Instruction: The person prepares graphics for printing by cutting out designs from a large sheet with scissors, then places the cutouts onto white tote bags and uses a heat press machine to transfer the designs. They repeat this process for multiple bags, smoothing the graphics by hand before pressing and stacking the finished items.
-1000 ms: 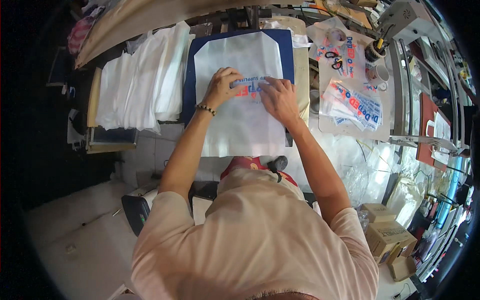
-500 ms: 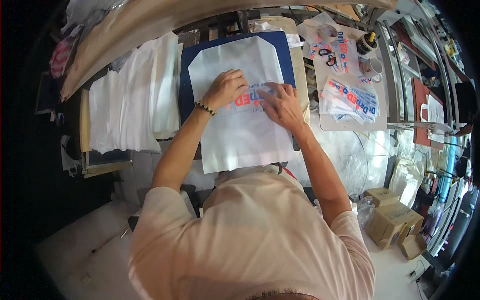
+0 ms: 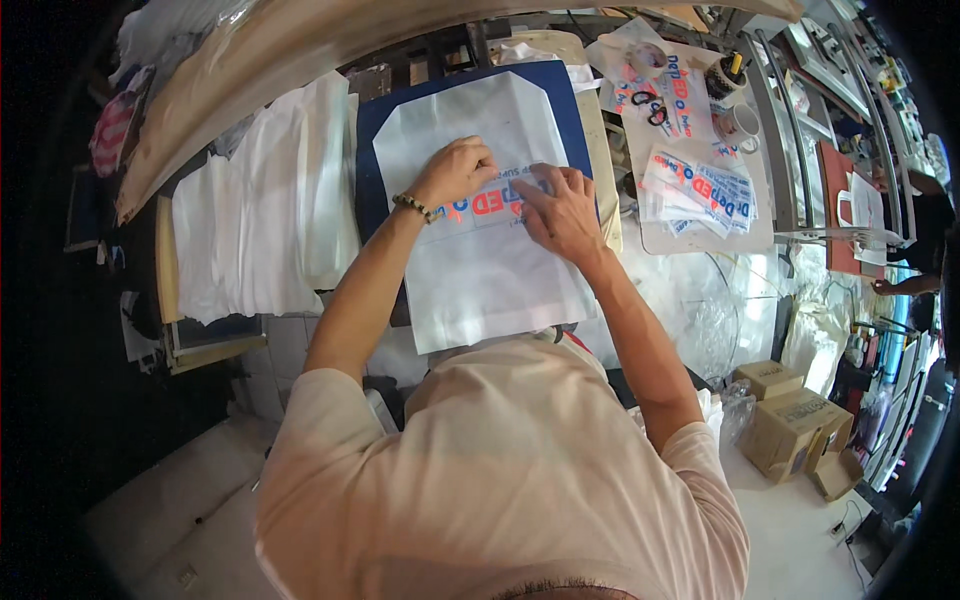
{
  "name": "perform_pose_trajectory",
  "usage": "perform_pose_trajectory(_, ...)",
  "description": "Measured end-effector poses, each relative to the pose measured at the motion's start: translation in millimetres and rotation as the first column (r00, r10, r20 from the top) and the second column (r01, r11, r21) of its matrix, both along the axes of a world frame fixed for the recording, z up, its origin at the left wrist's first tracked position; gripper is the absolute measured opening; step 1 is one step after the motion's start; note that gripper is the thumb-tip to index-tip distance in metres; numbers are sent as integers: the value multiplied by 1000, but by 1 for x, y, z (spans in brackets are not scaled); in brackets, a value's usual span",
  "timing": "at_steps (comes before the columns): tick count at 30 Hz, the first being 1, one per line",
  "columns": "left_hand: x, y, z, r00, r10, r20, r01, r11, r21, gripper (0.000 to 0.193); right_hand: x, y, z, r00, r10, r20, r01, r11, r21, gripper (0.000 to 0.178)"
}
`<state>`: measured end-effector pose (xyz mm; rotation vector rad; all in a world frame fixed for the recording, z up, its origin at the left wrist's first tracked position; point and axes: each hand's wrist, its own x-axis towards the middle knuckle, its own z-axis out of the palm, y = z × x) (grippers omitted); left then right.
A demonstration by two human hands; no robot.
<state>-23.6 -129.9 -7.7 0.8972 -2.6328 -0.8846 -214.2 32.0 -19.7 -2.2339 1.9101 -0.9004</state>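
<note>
A large white sheet or flat bag [image 3: 480, 120] with two slanted far corners lies on a dark blue board [image 3: 380, 160]. Its near edge hangs over the board toward my body. Across its middle runs a print in blue and red lettering [image 3: 488, 204]; whether this is on a separate film I cannot tell. My left hand [image 3: 455, 172], a beaded bracelet at the wrist, rests at the print's upper left. Its fingers are curled together, and anything between them is hidden. My right hand [image 3: 565, 210] lies over the print's right end, fingers spread and bent, tips touching the surface.
Left of the board lies a stack of white sheets or bags [image 3: 255, 200]. On a side table [image 3: 690, 240] at right are printed clear films [image 3: 700, 190], scissors [image 3: 652, 108], a tape roll [image 3: 648, 60] and a white mug [image 3: 738, 125]. Cardboard boxes [image 3: 795, 435] stand on the floor.
Both hands stay at almost the same place on the print. The sheet's near edge has shifted slightly right and nearer. At the far right, another person's arm has come into view.
</note>
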Motion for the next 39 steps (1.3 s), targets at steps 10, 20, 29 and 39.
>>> perform_pose_trajectory(10, -8, 16, -9, 991, 11, -131, -15, 999, -35, 27, 2, 4, -5, 1000, -17, 25, 18, 999, -28, 42)
perform_pose_trajectory(20, -20, 14, 0, 993, -76, -86, 65, 990, -124, 29, -1, 4, -7, 999, -14, 36, 15, 999, -29, 39)
perform_pose_trajectory(29, -28, 6, -10, 986, -88, -139, 80, 995, -64, 25, -2, 3, -4, 997, -16, 79, 19, 999, -37, 39)
perform_pose_trajectory(39, -41, 11, -8, 988, -90, -122, 81, 993, -81, 28, -7, 5, -13, 946, -85, 314, 129, 984, -120, 25)
